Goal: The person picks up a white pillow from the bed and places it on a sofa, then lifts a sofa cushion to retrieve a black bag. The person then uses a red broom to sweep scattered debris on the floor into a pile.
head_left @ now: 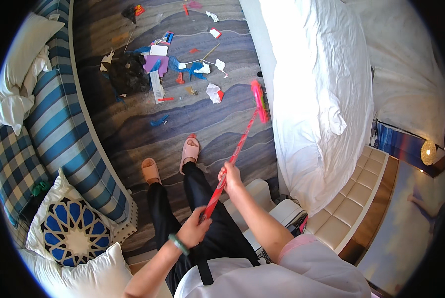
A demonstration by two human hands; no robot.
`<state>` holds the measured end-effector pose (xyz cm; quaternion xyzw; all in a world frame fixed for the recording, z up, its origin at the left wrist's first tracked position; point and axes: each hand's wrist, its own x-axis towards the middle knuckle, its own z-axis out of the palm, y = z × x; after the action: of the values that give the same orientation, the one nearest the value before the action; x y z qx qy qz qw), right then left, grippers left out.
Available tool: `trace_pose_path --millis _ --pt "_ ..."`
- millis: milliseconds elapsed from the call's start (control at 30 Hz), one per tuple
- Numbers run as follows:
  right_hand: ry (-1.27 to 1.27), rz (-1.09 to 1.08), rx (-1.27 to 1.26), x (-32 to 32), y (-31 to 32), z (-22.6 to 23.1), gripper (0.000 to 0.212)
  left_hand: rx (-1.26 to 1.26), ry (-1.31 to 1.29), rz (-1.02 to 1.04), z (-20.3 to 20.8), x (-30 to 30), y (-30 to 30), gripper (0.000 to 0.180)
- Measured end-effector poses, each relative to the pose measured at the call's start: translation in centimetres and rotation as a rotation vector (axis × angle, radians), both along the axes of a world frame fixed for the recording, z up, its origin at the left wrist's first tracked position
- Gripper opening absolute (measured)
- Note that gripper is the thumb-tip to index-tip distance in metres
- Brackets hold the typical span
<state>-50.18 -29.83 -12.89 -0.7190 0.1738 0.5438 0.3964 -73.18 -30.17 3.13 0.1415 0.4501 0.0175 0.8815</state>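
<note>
Both my hands are wrapped round the red handle of a broom (241, 142). My left hand (194, 229) grips its upper end near my waist, and a green bangle circles that wrist. Further down the handle, my right hand (230, 177) is closed on it. The pink broom head (259, 102) rests by the foot of the bed, to the right. Left of it on the floor lies scattered litter: a crumpled white paper (213, 93), a black plastic bag (128, 72), a purple piece (156, 64), a white strip (156, 87) and blue scraps (159, 120).
A blue striped sofa (63, 109) with a patterned cushion (76, 231) runs along the left. The bed with a white sheet (312, 99) bounds the right. A pale chair-like piece (255, 196) stands close to my right leg. My feet wear pink slippers (190, 149) on a wavy grey carpet.
</note>
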Motion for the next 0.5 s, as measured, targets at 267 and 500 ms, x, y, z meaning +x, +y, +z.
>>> trace_pose_path --millis 267,500 --pt "0.051 0.188 -0.023 -9.1 3.4 -0.7 0.015 -0.061 0.210 0.225 3.4 -6.6 2.4 0.040" --pt "0.224 0.194 0.128 -11.7 1.9 5.7 0.015 0.047 0.303 0.062 8.0 -9.1 -1.8 0.045"
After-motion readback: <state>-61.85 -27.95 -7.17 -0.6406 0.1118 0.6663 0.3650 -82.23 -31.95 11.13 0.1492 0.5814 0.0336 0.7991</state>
